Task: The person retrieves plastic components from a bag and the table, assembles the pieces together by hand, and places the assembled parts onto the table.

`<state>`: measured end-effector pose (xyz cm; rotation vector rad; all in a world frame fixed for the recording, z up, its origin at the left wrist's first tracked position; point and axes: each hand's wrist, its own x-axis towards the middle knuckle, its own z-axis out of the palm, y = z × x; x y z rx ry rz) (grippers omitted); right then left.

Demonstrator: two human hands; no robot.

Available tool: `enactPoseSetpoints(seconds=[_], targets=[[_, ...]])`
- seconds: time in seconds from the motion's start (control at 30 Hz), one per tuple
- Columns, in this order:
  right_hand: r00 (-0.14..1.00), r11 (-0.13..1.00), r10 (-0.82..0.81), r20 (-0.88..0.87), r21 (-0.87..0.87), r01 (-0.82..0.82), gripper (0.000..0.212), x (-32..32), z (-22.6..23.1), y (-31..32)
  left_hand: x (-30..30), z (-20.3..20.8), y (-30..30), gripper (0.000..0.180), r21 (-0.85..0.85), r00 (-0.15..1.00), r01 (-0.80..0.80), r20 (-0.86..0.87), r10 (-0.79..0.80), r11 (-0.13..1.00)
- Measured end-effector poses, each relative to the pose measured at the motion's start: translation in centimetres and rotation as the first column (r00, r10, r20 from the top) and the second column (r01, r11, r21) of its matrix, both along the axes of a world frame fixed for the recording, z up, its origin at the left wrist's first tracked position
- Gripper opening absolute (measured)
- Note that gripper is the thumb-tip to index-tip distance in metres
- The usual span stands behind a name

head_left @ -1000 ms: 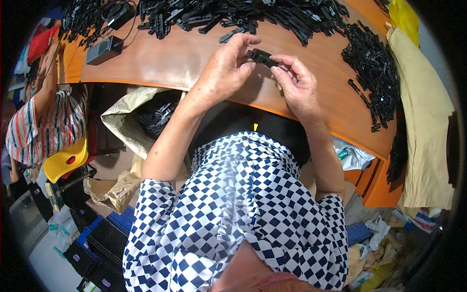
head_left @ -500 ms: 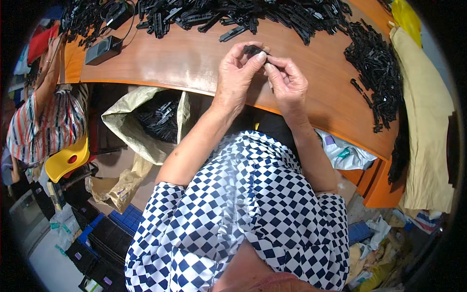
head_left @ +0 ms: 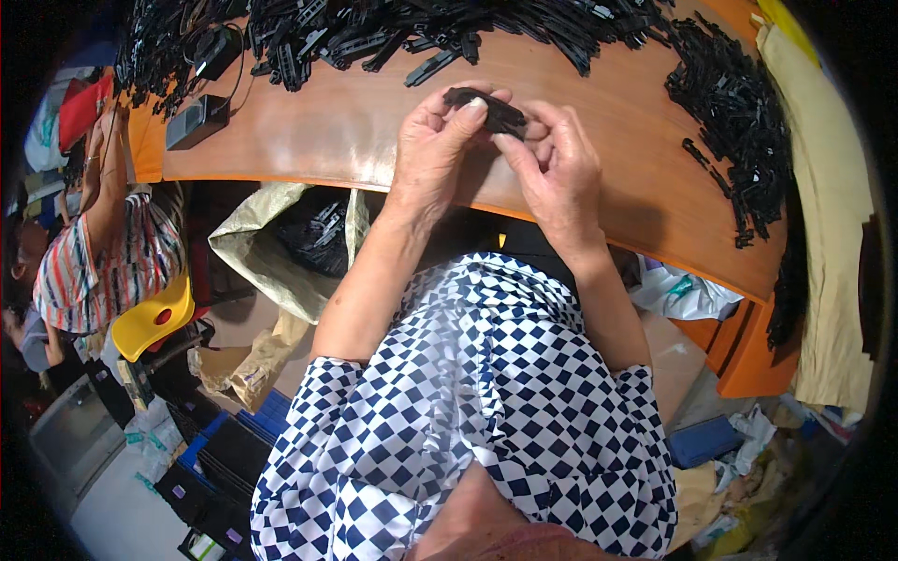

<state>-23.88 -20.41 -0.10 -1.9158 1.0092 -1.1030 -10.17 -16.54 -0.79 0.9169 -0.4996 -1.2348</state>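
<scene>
Both my hands are raised over the near part of the wooden table (head_left: 309, 140), holding a small black plastic part (head_left: 500, 112) between them. My left hand (head_left: 432, 150) pinches its left end, thumb on top. At its right end my right hand (head_left: 561, 168) grips with thumb and fingers. The part's far side is hidden by my fingers. Beyond my hands, a long heap of similar black plastic parts (head_left: 374, 37) lies along the back of the table. Another heap of black parts (head_left: 734, 122) is on the right.
A grey box-shaped device (head_left: 197, 122) with a cable stands at the table's left. Below the edge, a woven sack (head_left: 253, 248) holds black parts. At left, another person in a striped top (head_left: 112, 252) works by a yellow chair (head_left: 154, 318). Beige cloth (head_left: 832, 224) hangs at right.
My hands have moved slightly apart, and more of the black part shows between them. The right hand has turned and opened out a little around it. The whole view has shifted slightly.
</scene>
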Motion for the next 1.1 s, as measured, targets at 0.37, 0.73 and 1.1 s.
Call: enactPoseSetpoints(seconds=[0.37,0.73,1.1], targets=[[0.987,0.953,0.160,0.032,0.256,-0.163,0.035,-0.5,1.5,0.1,0.4,0.4,0.3,0.025,-0.173,0.986,0.162,-0.012,-0.167,0.972],[0.995,0.996,0.072,0.071,0.038,-0.075,0.022,-1.0,0.8,0.4,-0.1,-0.2,0.5,0.032,-0.092,0.945,0.266,-0.170,-0.278,0.960],[0.999,1.000,0.004,0.051,-0.027,-0.003,0.021,-1.2,0.4,0.7,-0.3,-0.7,0.3,0.034,-0.115,0.930,0.299,-0.187,-0.317,0.947]])
